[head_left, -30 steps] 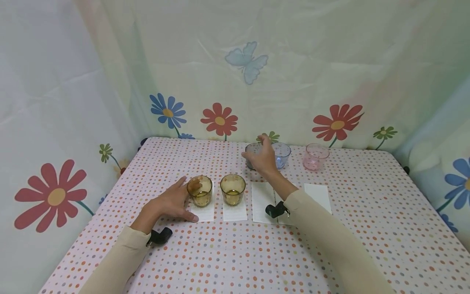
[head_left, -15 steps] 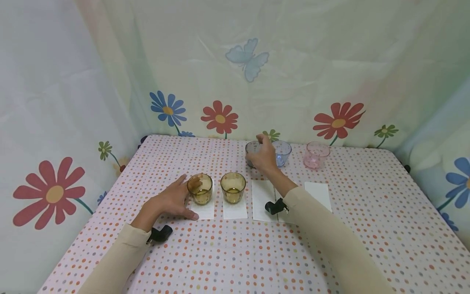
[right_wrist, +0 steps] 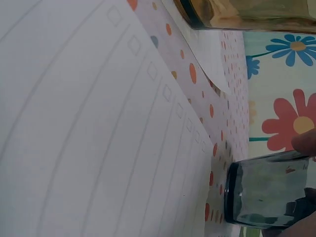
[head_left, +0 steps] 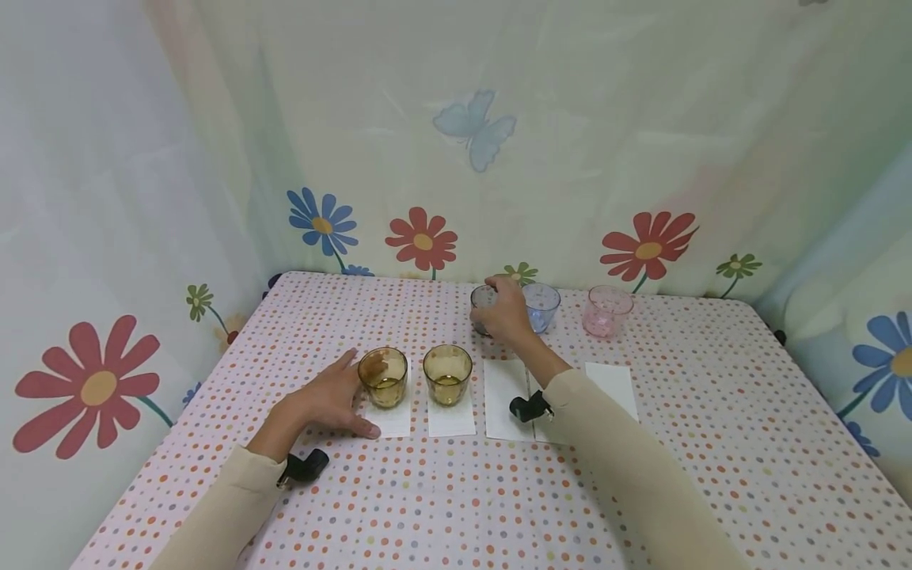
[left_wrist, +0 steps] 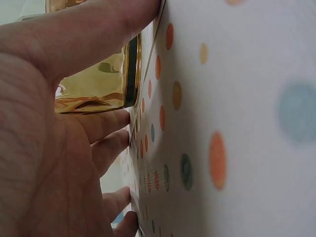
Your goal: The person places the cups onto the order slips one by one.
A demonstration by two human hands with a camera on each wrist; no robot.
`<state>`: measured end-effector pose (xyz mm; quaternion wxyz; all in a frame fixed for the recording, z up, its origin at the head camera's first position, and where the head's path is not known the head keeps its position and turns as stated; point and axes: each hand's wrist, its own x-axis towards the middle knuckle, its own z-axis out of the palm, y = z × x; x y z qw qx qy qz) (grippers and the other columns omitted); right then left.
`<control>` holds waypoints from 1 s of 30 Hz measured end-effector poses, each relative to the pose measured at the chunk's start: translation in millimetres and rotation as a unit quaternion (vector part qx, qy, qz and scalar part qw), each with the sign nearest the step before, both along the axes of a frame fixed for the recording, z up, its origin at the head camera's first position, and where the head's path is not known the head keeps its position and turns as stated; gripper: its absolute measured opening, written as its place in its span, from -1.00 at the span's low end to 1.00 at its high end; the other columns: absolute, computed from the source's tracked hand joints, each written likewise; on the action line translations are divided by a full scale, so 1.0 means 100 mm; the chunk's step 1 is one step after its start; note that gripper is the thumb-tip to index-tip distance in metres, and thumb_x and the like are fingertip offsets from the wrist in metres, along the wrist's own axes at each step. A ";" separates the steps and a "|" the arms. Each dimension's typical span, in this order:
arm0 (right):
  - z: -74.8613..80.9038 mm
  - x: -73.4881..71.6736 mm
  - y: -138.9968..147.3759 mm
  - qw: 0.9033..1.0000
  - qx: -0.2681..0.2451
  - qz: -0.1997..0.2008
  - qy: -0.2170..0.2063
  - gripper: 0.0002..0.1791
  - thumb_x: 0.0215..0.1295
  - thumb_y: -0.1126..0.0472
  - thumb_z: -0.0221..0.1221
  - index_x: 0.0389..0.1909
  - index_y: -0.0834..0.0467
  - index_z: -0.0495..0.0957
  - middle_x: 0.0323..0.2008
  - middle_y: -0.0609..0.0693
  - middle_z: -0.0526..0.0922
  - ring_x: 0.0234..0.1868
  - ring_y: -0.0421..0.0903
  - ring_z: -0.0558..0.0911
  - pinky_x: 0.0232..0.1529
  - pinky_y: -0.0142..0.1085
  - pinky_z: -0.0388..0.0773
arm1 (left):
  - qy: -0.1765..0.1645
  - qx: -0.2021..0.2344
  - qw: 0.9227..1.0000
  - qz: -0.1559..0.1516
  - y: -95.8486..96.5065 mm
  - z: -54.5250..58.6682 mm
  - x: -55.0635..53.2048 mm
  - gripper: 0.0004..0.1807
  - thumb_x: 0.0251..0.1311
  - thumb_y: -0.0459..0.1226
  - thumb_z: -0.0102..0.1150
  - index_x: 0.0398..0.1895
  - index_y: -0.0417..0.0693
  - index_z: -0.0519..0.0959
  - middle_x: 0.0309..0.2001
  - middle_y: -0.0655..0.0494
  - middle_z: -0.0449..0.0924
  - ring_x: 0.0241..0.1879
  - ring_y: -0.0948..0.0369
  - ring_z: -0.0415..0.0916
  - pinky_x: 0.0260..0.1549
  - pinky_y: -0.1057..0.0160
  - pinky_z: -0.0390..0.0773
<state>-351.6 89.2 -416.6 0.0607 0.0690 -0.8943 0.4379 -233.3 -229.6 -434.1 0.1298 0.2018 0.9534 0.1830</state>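
My right hand [head_left: 509, 313] reaches to the back of the table and holds a smoky grey glass [head_left: 482, 296], fingers and thumb on either side near its rim. In the right wrist view the grey glass [right_wrist: 266, 190] has its dark base close to the dotted cloth. Beside the left amber glass [head_left: 385, 388] lies my left hand [head_left: 328, 400], fingers spread and loosely straight, some showing through the glass. The left wrist view shows fingertips against the cloth and the thumb in front of the amber glass [left_wrist: 98, 81]. A second amber glass [head_left: 447, 384] stands to its right.
A blue glass [head_left: 543, 310] stands right behind my right hand, and a pink glass [head_left: 606, 317] farther right. White paper sheets [head_left: 504, 408] lie in a row, two under the amber glasses. A flowered curtain [head_left: 356, 127] hangs behind the dotted tablecloth [head_left: 442, 507].
The fingers and thumb of my right hand have drawn in on the grey glass. My left hand stays beside the amber glass. The head view has shifted slightly.
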 end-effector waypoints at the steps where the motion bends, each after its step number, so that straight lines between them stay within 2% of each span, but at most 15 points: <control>1: 0.00 0.01 0.00 1.000 0.005 0.005 -0.004 -0.22 0.15 0.24 0.32 0.43 0.26 0.32 0.38 0.20 0.32 0.40 0.17 0.32 0.38 0.03 0.36 | -0.001 0.000 1.000 0.000 0.00 -0.01 0.01 0.36 -0.29 0.22 0.64 0.60 -0.07 0.15 0.55 -0.11 0.16 0.60 -0.23 -0.32 0.46 -0.34 -0.04; 8: 0.03 0.01 0.00 1.000 0.006 0.017 -0.012 -0.23 0.15 0.24 0.29 0.43 0.24 0.33 0.38 0.18 0.31 0.39 0.17 0.32 0.33 0.06 0.40 | 0.007 -0.005 1.000 -0.001 -0.02 -0.05 0.02 0.35 -0.28 0.23 0.62 0.60 -0.06 0.15 0.56 -0.07 0.16 0.60 -0.23 -0.31 0.47 -0.32 -0.03; 15: 0.00 0.01 -0.01 1.000 -0.016 0.000 -0.021 -0.23 0.15 0.24 0.27 0.44 0.20 0.33 0.37 0.16 0.35 0.36 0.16 0.36 0.26 0.07 0.45 | -0.004 -0.010 1.000 0.001 -0.01 0.01 0.02 0.36 -0.26 0.23 0.61 0.61 -0.08 0.13 0.57 -0.10 0.14 0.60 -0.23 -0.31 0.45 -0.34 -0.02; 21: -0.05 0.00 -0.03 0.999 -0.022 -0.020 -0.023 -0.26 0.16 0.23 0.28 0.42 0.14 0.34 0.35 0.11 0.36 0.30 0.13 0.40 0.22 0.05 0.46 | 0.001 -0.008 1.000 -0.006 0.01 0.04 0.02 0.36 -0.26 0.23 0.61 0.61 -0.08 0.13 0.56 -0.11 0.15 0.59 -0.24 -0.31 0.46 -0.34 -0.03; 30: -0.05 -0.01 -0.06 0.999 -0.029 -0.018 -0.031 -0.30 0.21 0.25 0.27 0.39 0.12 0.34 0.33 0.09 0.33 0.23 0.12 0.41 0.16 0.05 0.48 | 0.007 -0.007 1.000 -0.008 0.00 0.02 0.04 0.35 -0.27 0.20 0.62 0.60 -0.11 0.15 0.55 -0.13 0.17 0.59 -0.26 -0.29 0.45 -0.35 -0.01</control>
